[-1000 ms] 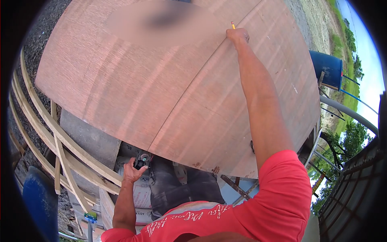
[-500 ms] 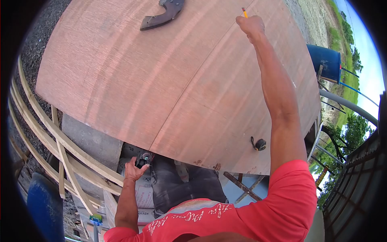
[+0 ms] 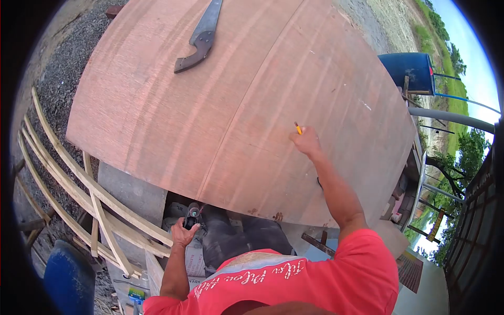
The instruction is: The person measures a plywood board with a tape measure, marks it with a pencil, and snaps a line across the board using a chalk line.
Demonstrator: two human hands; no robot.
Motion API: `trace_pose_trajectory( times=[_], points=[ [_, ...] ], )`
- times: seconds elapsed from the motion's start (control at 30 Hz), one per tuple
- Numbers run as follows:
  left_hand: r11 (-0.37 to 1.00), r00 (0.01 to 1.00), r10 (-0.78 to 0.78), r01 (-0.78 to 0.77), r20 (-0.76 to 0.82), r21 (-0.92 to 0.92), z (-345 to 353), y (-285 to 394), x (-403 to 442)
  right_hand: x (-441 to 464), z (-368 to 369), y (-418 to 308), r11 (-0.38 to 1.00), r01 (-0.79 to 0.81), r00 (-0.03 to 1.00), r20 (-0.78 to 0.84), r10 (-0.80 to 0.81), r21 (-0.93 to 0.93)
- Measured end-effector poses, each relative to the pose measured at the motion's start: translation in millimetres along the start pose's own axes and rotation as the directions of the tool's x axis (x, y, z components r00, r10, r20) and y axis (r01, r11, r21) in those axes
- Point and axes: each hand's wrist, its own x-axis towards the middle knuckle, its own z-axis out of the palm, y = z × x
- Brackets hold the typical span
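A large reddish plywood sheet [image 3: 152, 115] fills the area before me, with a thin dark straight line [image 3: 231, 128] running along it away from me. Above its right half, my right hand [image 3: 306, 142] is closed around a yellow pencil [image 3: 298, 128]. My left hand [image 3: 182, 232], below the near edge, grips a small dark tool with a round metallic part, apparently a chalk line reel [image 3: 193, 212]. It sits close to where the line meets that edge. A handsaw [image 3: 203, 39] with a dark handle lies on the far left part of the sheet.
Long wooden strips [image 3: 105, 194] lean at the left, near a blue container [image 3: 68, 278]. A blue drum [image 3: 407, 73] stands beyond the sheet's right side. Cement-type bags [image 3: 195, 261] lie below by my legs. A small dark object [image 3: 319, 182] is mostly hidden behind my right forearm.
My right hand has come back toward me from the far part of the line, still holding the pencil. My forearm now covers most of the tape measure. My left hand keeps its grip.
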Motion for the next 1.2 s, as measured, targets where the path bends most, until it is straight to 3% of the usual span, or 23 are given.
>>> trace_pose_trajectory(
  times=[0.03, 0.13, 0.2, 0.23, 0.3, 0.4, 0.5, 0.6, 0.63, 0.83, 0.93, 0.97, 1.03, 1.07, 1.1, 1.2],
  points=[
    [0.999, 1.000, -0.003, 0.004, 0.004, -0.036, -16, 24, -14, -20, 17, 21, 1.000, -0.030, 0.996, 0.084, 0.029, 0.008],
    [0.985, 0.994, 0.098, -0.103, -0.045, -0.140, -33, 49, -52, -97, 58, 47, 0.983, 0.095, 0.940, 0.310, -0.141, 0.159],
    [0.989, 0.997, 0.076, -0.076, -0.010, -0.130, -59, 93, -80, -147, 64, 36, 0.934, 0.214, 0.796, 0.502, -0.337, 0.288],
    [0.990, 0.998, 0.062, -0.060, 0.009, -0.126, -65, 113, -92, -176, 44, 11, 0.912, 0.152, 0.706, 0.604, -0.370, 0.382],
    [0.967, 0.995, 0.097, -0.090, 0.018, -0.239, -65, 140, -103, -219, 42, 0, 0.692, 0.280, 0.658, 0.391, -0.643, 0.666],
    [0.893, 0.968, 0.251, -0.233, -0.005, -0.386, -78, 221, -117, -248, -3, -25, 0.469, 0.578, 0.559, 0.094, -0.824, 0.668],
    [0.839, 0.952, 0.303, -0.251, 0.031, -0.482, -92, 316, -132, -250, -29, -15, 0.404, 0.769, 0.528, -0.137, -0.838, 0.495],
    [0.805, 0.938, 0.337, -0.240, 0.085, -0.542, -87, 370, -139, -251, -75, -6, 0.431, 0.849, 0.522, -0.355, -0.775, 0.307],
    [0.787, 0.932, 0.350, -0.234, 0.100, -0.572, -84, 384, -140, -255, -88, -5, 0.440, 0.827, 0.561, -0.467, -0.683, 0.350],
    [0.888, 0.907, 0.340, -0.223, 0.249, -0.402, -68, 421, -154, -252, -115, 34, 0.494, 0.828, 0.556, -0.500, -0.664, 0.264],
    [0.866, 0.887, 0.423, -0.335, 0.184, -0.372, -57, 420, -152, -249, -97, 53, 0.612, 0.744, 0.657, -0.454, -0.602, 0.266],
    [0.847, 0.876, 0.460, -0.383, 0.145, -0.369, -53, 419, -149, -256, -89, 56, 0.609, 0.715, 0.696, -0.428, -0.576, 0.343],
    [0.834, 0.888, 0.430, -0.320, 0.165, -0.450, -51, 427, -142, -270, -80, 54, 0.590, 0.648, 0.760, -0.367, -0.536, 0.481],
    [0.825, 0.893, 0.414, -0.286, 0.177, -0.487, -50, 428, -137, -272, -80, 54, 0.603, 0.680, 0.733, -0.408, -0.543, 0.418],
    [0.867, 0.906, 0.389, -0.301, 0.165, -0.397, -40, 418, -123, -278, -88, 50, 0.616, 0.704, 0.706, -0.444, -0.551, 0.354],
    [0.862, 0.876, 0.472, -0.434, 0.100, -0.263, -26, 406, -119, -262, -102, 54, 0.702, 0.686, 0.681, -0.506, -0.529, 0.190]
  ],
)
